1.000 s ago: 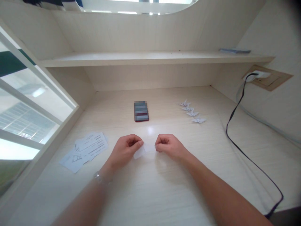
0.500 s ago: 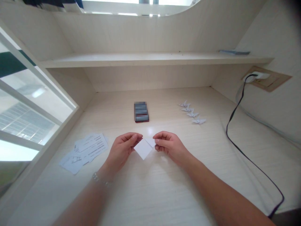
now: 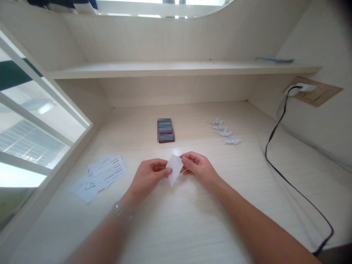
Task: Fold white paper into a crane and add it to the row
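Note:
Between my two hands is a small piece of folded white paper point(image 3: 175, 167), shaped like a narrow diamond and held just above the desk. My left hand point(image 3: 154, 173) pinches its left edge, thumb in front. The fingertips of my right hand point(image 3: 198, 167) grip its upper right side. Past my right hand, several small folded paper cranes point(image 3: 225, 132) lie in a slanting row. Beyond the paper lies a dark rectangular object point(image 3: 165, 130), its face blurred out. To the left, several printed white paper sheets point(image 3: 106, 172) overlap on the desk.
The pale wooden desk point(image 3: 154, 227) has a shelf point(image 3: 178, 69) along its back, with a thin flat object point(image 3: 275, 59) on it. At right a black cable point(image 3: 288, 179) runs from a wall socket point(image 3: 316, 91) down over the desk. A framed glass pane point(image 3: 33, 121) borders the left.
The folded paper has turned from a wide, flat diamond to a narrower, tilted one. My left hand has shifted right, and its thumb now presses the paper's front.

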### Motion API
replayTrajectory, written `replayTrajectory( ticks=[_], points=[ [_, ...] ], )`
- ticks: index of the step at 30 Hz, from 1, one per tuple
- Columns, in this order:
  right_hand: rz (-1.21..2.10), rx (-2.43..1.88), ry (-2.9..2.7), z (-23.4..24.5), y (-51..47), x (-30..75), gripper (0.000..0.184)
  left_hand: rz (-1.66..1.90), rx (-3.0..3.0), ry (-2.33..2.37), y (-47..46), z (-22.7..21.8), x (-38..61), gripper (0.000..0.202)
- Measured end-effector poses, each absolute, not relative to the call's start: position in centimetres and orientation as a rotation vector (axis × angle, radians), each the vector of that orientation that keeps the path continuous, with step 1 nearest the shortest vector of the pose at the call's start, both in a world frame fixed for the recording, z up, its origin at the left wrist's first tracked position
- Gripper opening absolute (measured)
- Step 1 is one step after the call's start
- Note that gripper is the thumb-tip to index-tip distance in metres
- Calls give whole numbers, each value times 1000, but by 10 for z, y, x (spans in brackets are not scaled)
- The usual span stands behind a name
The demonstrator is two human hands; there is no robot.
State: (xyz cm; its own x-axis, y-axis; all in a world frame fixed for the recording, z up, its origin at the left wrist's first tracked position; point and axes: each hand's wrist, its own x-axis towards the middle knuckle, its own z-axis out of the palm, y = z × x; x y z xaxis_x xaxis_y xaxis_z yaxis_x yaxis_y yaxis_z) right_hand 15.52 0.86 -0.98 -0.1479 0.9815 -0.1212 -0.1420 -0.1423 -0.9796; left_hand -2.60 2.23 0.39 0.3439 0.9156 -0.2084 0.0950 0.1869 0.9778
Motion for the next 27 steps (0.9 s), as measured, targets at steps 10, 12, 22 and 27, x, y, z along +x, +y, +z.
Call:
replayTrajectory(
  ticks=[10, 12, 22, 27],
  points=[
    [1466, -1147, -1263, -11, 5, 153, 22, 742, 1338, 1054, 24, 1, -30, 24],
    [1471, -1134, -1233, -12, 6, 152, 26, 769, 1366, 1066, 23, 1, -31, 23],
    [1589, -1009, -1161, -6, 2, 155, 23, 810, 1509, 1118, 20, 5, -30, 14],
    [1517, -1118, -1243, -10, 4, 152, 20, 808, 1452, 1058, 19, 2, -27, 17]
  ],
)
